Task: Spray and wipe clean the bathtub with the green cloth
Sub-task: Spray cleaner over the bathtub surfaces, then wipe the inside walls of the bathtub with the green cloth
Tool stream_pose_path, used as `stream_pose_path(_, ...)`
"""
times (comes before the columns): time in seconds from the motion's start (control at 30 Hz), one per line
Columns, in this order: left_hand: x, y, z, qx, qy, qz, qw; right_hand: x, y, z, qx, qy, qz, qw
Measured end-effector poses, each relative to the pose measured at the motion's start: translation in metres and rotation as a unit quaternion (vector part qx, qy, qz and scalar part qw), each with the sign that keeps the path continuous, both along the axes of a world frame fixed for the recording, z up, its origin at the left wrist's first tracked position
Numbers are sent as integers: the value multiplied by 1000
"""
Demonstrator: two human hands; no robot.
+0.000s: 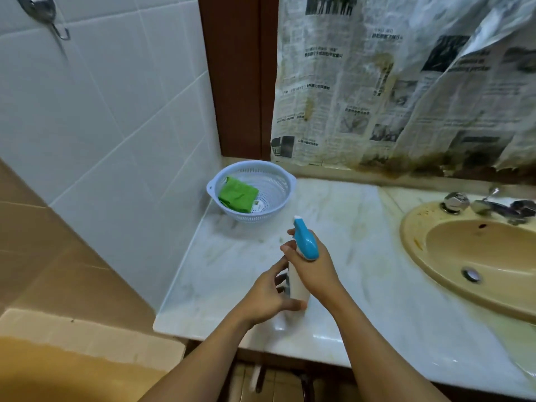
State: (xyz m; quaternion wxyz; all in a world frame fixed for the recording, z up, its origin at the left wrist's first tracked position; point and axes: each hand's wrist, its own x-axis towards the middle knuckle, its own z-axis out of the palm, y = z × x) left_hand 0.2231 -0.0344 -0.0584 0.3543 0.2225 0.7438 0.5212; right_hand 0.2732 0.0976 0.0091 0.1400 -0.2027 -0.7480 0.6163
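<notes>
A white spray bottle (298,281) with a blue trigger head stands over the marble counter (348,227). My right hand (314,264) grips its neck just under the blue head. My left hand (271,297) holds the lower body of the bottle, thumb across the front. The green cloth (237,194) lies folded inside a pale blue plastic colander (278,178) at the counter's far left corner. The beige bathtub (72,364) fills the lower left, its rim next to the counter's end.
A stained beige sink (452,227) with chrome taps (455,202) sits in the counter at right. Old newspaper (406,82) covers the window behind. White tiles line the left wall, with a metal hook (40,10) high up.
</notes>
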Motion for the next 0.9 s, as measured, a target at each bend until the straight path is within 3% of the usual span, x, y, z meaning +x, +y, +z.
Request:
stream_pose_path(0.43,-3,80,-12,9,-18,-2,1000,3,83,-20,22,2,64,998)
stream_pose_path(0.9,0,87,-8,6,-28,6,1000,3,96,-21,19,4,89,996)
